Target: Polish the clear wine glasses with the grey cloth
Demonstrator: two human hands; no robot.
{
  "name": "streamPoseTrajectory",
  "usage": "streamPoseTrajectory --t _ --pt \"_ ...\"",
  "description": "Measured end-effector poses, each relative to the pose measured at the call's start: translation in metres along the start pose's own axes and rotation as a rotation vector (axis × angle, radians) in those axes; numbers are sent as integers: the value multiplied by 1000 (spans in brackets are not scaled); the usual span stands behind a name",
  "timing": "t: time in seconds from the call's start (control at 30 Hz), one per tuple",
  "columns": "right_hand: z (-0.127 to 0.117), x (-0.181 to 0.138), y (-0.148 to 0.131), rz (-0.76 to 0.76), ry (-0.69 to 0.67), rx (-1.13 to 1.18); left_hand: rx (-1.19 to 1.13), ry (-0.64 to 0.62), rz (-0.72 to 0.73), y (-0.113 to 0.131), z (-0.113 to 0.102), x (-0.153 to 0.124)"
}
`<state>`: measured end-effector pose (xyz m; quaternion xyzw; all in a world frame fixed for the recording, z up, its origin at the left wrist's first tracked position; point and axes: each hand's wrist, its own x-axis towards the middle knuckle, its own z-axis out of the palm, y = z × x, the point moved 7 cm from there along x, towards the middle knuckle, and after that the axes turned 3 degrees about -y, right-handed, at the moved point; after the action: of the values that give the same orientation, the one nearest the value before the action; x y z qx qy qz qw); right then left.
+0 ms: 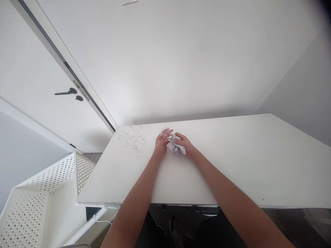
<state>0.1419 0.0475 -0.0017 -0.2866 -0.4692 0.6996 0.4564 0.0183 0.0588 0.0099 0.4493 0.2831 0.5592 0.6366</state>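
Observation:
My left hand (161, 142) is closed around the bowl of a clear stemmed glass (164, 131), which is tilted with its rim pointing up and to the left. A light grey cloth (176, 147) is bunched in my right hand (184, 143), its folds hanging below the fingers. The cloth wraps the stem or foot end of the glass, so that part is mostly hidden. Both hands are close together above the white table (219, 165). To the left, several clear stemmed glasses (131, 139) are grouped near the table's far left corner.
A white wall (181, 69) runs along the table's far edge. At the left is a white door with a black handle (68, 91). White perforated shelving (26, 213) sits at the lower left, with a white cable (103, 221) by the table's front edge.

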Motion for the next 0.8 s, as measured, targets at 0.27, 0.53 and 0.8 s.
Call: streamPoseTrajectory --t 0.27,0.53,0.8 --pt "-1 1 -5 -99 95 -237 23 66 -9 -2 -5 1" --pt "-64 -3 -8 -311 581 130 -18 34 63 -2 -6 3" --pt "-68 2 -5 -253 520 278 -45 95 186 6 -12 1"
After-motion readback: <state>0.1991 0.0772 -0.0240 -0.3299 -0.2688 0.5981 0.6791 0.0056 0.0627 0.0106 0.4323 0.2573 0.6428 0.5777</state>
